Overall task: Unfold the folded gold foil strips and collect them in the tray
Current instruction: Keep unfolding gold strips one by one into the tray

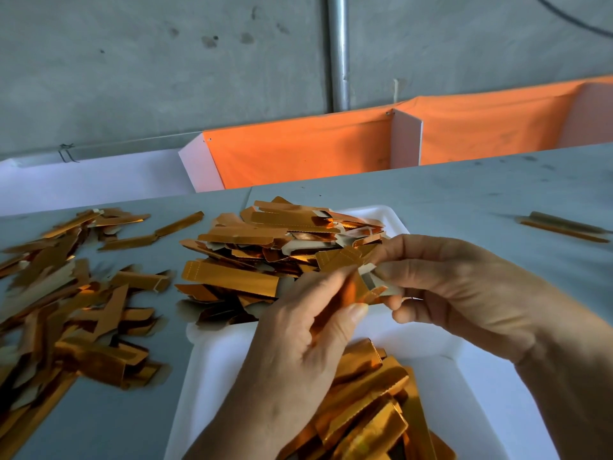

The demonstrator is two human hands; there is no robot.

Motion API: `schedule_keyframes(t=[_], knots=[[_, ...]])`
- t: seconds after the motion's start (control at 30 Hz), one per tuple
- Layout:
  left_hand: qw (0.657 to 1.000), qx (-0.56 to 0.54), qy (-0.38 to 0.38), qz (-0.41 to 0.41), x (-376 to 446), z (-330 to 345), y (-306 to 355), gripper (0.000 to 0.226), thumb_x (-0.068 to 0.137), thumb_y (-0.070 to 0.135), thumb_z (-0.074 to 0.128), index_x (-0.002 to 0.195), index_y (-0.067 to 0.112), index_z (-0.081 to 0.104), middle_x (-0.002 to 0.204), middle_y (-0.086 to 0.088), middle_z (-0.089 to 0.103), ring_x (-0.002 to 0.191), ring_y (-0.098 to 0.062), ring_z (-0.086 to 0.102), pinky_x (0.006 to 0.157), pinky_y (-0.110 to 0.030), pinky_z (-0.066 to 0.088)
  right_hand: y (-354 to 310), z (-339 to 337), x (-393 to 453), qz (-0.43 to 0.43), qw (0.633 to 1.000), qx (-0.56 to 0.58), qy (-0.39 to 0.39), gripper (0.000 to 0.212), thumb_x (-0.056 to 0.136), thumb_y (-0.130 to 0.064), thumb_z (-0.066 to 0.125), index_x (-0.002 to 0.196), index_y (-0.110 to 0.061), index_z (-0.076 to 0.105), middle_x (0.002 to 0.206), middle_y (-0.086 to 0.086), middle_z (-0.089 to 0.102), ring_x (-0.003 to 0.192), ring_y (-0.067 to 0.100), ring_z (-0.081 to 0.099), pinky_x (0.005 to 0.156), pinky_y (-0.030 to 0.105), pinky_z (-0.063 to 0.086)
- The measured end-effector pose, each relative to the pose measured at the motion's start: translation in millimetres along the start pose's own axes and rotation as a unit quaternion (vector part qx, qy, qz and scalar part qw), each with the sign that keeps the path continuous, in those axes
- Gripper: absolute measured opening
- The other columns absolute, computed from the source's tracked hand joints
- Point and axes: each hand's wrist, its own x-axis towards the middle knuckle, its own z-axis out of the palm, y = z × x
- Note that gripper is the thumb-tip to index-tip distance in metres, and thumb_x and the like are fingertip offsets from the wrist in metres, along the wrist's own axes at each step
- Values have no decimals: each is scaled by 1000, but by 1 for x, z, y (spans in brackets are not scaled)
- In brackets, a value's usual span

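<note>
Both hands hold one folded gold foil strip (363, 288) above the white tray (471, 386). My left hand (298, 353) pinches its lower left part between thumb and fingers. My right hand (464, 287) pinches its pale right end. Inside the tray lies a heap of gold strips (285, 250) at the far end and another bunch of gold strips (368, 410) at the near end, partly hidden by my left wrist. A large loose pile of gold strips (66, 307) covers the grey table to the left of the tray.
A lone strip (564, 225) lies on the grey table (481, 190) at the far right. Behind the table stand orange cloth bins with white dividers (406, 141). A concrete wall and a metal pipe (338, 51) rise beyond them.
</note>
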Motion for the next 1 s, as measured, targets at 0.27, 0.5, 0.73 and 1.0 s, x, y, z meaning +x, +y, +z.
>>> schedule_keyframes(t=[0.27,0.5,0.73,1.0], knots=[[999,-32,-30,24,0,-3,3,33,91,46,45,124,45,54,106,20,57,105,-2,57,80,-8,43,-1,1,-1,9,999,-23,-39,14,71,-18,80,82,-15,72,69,3,61,56,10,57,52,20,49],[999,-6,-24,36,0,-1,1,33,90,48,48,123,46,54,106,20,57,104,0,56,77,-6,44,-1,10,2,-61,986,-155,19,8,72,-18,77,70,-16,68,60,5,57,48,10,49,49,17,43],[999,-31,-18,25,-1,-5,-2,36,87,55,43,123,54,49,111,20,59,112,-11,53,85,-23,48,-3,-1,-4,-63,993,-16,-100,14,74,-17,75,84,-14,67,75,6,63,64,13,60,60,21,50],[999,-12,-17,42,0,-5,-3,37,88,54,44,124,47,52,110,19,58,111,-14,53,84,-27,49,-2,1,-2,-64,992,-60,-86,5,74,-16,69,79,-15,69,68,11,60,57,14,58,57,21,48]])
